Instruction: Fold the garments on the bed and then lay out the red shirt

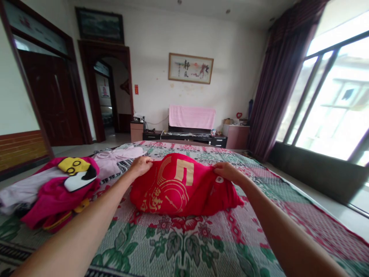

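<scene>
A red shirt [178, 188] with a gold number and round gold print lies bunched on the floral bedspread [178, 246]. My left hand [141, 165] grips its far left edge. My right hand [227, 171] grips its far right edge. Both arms stretch forward over the bed, and the shirt's top edge is lifted a little between the two hands.
A pile of clothes lies at the left: a magenta garment [54, 196] with a yellow and white cartoon patch, and a pale pink garment [115, 157] behind it. Beyond the bed stand a low dark cabinet [184, 136] with a pink towel, a doorway [109, 100] and a large window [331, 100].
</scene>
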{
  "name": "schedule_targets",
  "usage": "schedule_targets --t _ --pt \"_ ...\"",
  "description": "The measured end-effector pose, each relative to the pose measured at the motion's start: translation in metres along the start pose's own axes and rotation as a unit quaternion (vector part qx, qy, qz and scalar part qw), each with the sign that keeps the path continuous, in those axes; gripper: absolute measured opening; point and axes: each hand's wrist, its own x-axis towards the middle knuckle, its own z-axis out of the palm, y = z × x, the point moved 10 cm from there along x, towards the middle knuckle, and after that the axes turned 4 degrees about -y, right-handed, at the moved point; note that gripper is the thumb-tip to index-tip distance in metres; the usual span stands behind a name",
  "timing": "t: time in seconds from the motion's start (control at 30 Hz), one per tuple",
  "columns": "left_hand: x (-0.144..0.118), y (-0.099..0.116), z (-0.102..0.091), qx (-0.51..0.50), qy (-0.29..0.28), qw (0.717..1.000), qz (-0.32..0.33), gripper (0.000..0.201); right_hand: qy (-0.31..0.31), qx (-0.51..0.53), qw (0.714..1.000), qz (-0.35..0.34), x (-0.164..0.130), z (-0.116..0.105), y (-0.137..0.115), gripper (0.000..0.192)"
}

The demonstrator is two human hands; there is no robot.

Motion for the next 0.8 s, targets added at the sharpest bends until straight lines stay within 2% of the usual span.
schedule_targets --t 0.07,0.13,0.23,0.3,0.37,0.43,0.47,0.53,0.57,0.6,0.63,0.67,0.7,0.73,0.77,0.8 --pt "0.004 -0.003 0.008 0.111 0.021 0.993 0.041 0.011 -0.008 -0.139 0.99 -0.003 0.007 0.008 0.005 0.014" --pt "0.004 -0.011 0.022 0.145 0.004 0.988 0.052 0.011 -0.053 -0.209 0.975 -0.044 0.013 0.027 0.005 0.016" --pt "0.001 -0.022 0.041 0.124 -0.042 0.991 0.032 0.012 -0.091 -0.223 0.967 -0.086 0.016 0.049 0.005 0.016" --pt "-0.004 -0.018 0.049 0.102 -0.064 0.992 0.028 0.015 -0.09 -0.223 0.967 -0.084 0.015 0.055 0.0 0.016" --pt "-0.011 -0.006 0.053 0.081 -0.088 0.992 0.028 0.018 -0.102 -0.204 0.971 -0.076 0.008 0.059 -0.01 0.016" --pt "-0.025 0.011 0.062 0.009 -0.163 0.986 0.019 0.015 -0.145 -0.157 0.974 -0.071 -0.006 0.065 -0.026 0.017" --pt "-0.036 0.02 0.071 -0.056 -0.23 0.972 0.005 0.013 -0.18 -0.127 0.973 -0.073 -0.016 0.071 -0.036 0.018" --pt "-0.066 0.039 0.086 -0.161 -0.368 0.915 -0.037 0.018 -0.278 -0.069 0.953 -0.097 -0.041 0.086 -0.058 0.019" --pt "-0.078 0.05 0.089 -0.177 -0.413 0.893 -0.04 0.02 -0.325 -0.051 0.938 -0.112 -0.053 0.094 -0.068 0.017" --pt "-0.085 0.058 0.089 -0.178 -0.439 0.88 -0.038 0.021 -0.351 -0.042 0.927 -0.127 -0.06 0.098 -0.076 0.018" --pt "-0.084 0.064 0.086 -0.168 -0.442 0.881 -0.03 0.022 -0.351 -0.044 0.925 -0.139 -0.06 0.097 -0.082 0.019" --pt "-0.075 0.068 0.079 -0.148 -0.416 0.897 -0.017 0.022 -0.317 -0.059 0.935 -0.149 -0.052 0.089 -0.086 0.02" --pt "-0.058 0.071 0.067 -0.119 -0.359 0.926 -0.006 0.019 -0.246 -0.085 0.953 -0.156 -0.037 0.074 -0.09 0.02" --pt "-0.036 0.073 0.049 -0.081 -0.274 0.958 0.01 0.017 -0.149 -0.117 0.968 -0.163 -0.019 0.051 -0.094 0.02" --pt "-0.013 0.077 0.023 -0.031 -0.158 0.987 0.026 0.015 -0.028 -0.152 0.973 -0.17 -0.003 0.021 -0.101 0.02" --pt "0.006 0.084 -0.007 0.032 -0.03 0.998 0.041 0.015 0.105 -0.177 0.962 -0.18 0.007 -0.013 -0.111 0.021"
